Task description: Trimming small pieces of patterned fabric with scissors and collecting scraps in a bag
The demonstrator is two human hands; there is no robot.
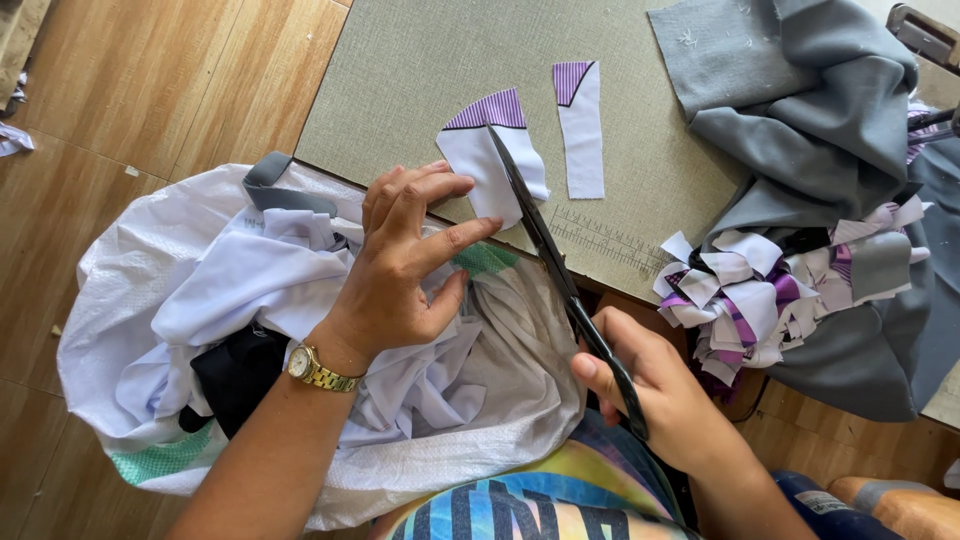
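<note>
We judged the main risk to be the big white sack of scraps just under our left hand: a loose fold could ride up into the blades. Next, the black scissors ran close beside our left fingertips, so a quick snip could nick them. The white and purple-striped fabric piece, lying on the counter just beyond that hand, could slide and spoil the cut. Our left grip was spread open, fingertips pinning the piece's edge. Our right hand had its grip closed around the scissor handles, blades nearly shut over the piece.
</note>
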